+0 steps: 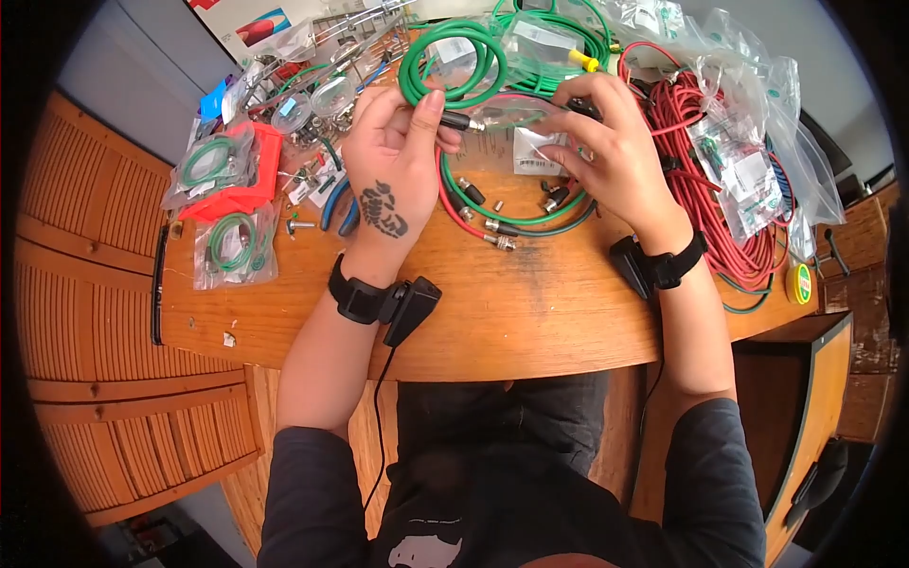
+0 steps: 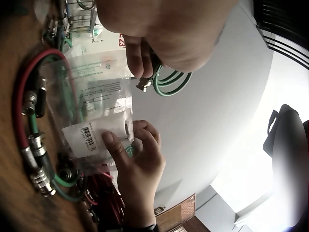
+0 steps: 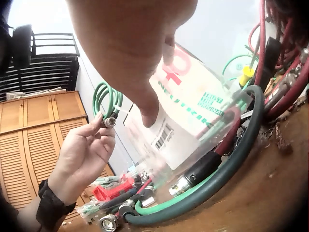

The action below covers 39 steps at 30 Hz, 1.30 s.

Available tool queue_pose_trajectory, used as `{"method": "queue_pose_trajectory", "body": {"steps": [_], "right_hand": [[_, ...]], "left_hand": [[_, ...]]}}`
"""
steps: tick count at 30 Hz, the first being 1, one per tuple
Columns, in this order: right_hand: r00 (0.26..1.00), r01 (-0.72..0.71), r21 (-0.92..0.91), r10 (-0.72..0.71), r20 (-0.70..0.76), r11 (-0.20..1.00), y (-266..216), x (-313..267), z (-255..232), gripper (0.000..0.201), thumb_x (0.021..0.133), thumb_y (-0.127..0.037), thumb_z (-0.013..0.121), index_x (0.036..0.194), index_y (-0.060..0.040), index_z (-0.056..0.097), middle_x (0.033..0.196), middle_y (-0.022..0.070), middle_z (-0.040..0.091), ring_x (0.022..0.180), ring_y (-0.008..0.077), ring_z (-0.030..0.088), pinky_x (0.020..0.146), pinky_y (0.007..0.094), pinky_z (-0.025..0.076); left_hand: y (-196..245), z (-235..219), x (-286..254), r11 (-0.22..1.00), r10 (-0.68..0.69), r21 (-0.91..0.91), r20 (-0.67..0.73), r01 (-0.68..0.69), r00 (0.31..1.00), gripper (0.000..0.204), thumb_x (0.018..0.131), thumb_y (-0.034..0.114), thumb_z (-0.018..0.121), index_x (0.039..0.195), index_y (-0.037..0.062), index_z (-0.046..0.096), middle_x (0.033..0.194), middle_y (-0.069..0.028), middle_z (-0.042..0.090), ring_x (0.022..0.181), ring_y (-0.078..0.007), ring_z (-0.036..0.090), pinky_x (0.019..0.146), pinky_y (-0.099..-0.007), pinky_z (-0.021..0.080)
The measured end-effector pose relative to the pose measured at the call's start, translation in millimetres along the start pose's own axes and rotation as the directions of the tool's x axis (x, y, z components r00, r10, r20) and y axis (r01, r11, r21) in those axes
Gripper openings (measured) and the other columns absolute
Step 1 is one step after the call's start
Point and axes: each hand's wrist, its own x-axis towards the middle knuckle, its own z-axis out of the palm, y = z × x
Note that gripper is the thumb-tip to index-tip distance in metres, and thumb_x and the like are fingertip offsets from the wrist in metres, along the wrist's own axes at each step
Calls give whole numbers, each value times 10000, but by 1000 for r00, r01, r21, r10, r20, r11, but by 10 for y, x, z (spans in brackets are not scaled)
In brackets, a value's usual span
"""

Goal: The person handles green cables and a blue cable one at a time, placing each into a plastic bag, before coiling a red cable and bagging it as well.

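My left hand (image 1: pixel 398 156) grips a coiled green cable (image 1: pixel 413 68) above the table, its thumb against the coil. From that hand a metal BNC connector (image 2: pixel 143 84) on the cable's black end points toward the right. My right hand (image 1: pixel 617 156) pinches a clear plastic bag (image 2: pixel 96 104) between thumb and fingers. On the bag are green print and a white barcode label (image 3: pixel 166 137). Below both hands, red, green and dark cables with BNC connectors (image 1: pixel 502 242) curve across the wooden table (image 1: pixel 473 312).
A thick bundle of red cables (image 1: pixel 674 104) lies at the right under plastic bags, near a yellow round tin (image 1: pixel 800 284). At the left are a red bin (image 1: pixel 269 170), bagged green cable (image 1: pixel 230 239) and blue-handled pliers (image 1: pixel 334 204). More green cable is at the back.
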Motion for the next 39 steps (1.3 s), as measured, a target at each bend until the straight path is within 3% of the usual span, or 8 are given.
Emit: {"method": "queue_pose_trajectory", "body": {"steps": [7,12,20,26,28,30,34,39], "right_hand": [[998,36,-233,-48,-46,972,-54,-1,-17,204,717,-49,708,907,-123,701,1236,32,561,1233,301,466,1004,466,414],[1000,28,-174,-30,-7,984,-50,16,7,239,736,-14,678,950,-118,693,1331,37,525,1328,341,389,1053,488,379],[1000,8,-21,-8,24,1000,-56,10,24,165,764,-24,675,923,-66,659,1418,70,475,1388,402,307,1099,526,332],[999,-12,186,5,38,983,71,-70,136,147,802,-36,667,940,-2,631,1284,136,546,1287,379,440,1038,458,393],[984,-176,343,157,84,923,29,-93,147,157,832,-34,654,977,13,618,1208,151,572,1156,368,536,957,412,446],[980,-198,360,171,107,912,40,-102,145,161,842,-29,648,995,8,615,1192,151,578,1110,364,557,924,399,464],[985,-171,396,159,64,902,48,-55,110,151,854,-7,632,1005,-10,623,1129,147,595,1018,349,599,857,374,496],[977,-208,382,209,39,901,70,-94,197,147,844,22,638,989,-2,632,1141,133,591,1002,308,610,843,357,505]], "left_hand": [[60,65,-41,996,90,18,10,-90,996,165,944,44,622,1045,-87,614,1001,-61,502,696,-131,653,586,-231,526],[101,98,-92,984,155,67,148,-166,977,194,922,10,637,1093,-81,631,1012,-71,510,720,-129,648,594,-222,527],[20,104,-153,957,148,231,130,-175,981,194,900,-5,663,1077,-83,642,957,-58,568,685,-97,610,567,-214,490],[-42,109,-163,940,133,296,143,-170,981,182,896,-7,670,1062,-79,651,915,-49,583,679,-90,597,564,-212,469],[-12,103,-146,943,110,299,143,-149,984,184,886,-3,682,1053,-78,657,908,-49,596,688,-89,596,580,-216,472],[25,80,-114,835,180,480,225,-269,958,190,867,15,710,1034,-68,673,910,-58,629,706,-91,588,620,-227,472],[8,7,-38,818,207,502,200,-281,958,195,844,31,729,1018,-46,687,915,-71,647,724,-117,584,666,-242,471],[-12,-91,58,691,227,569,414,-446,882,177,823,14,709,996,-25,699,911,-77,645,836,-188,598,791,-279,483]]}}
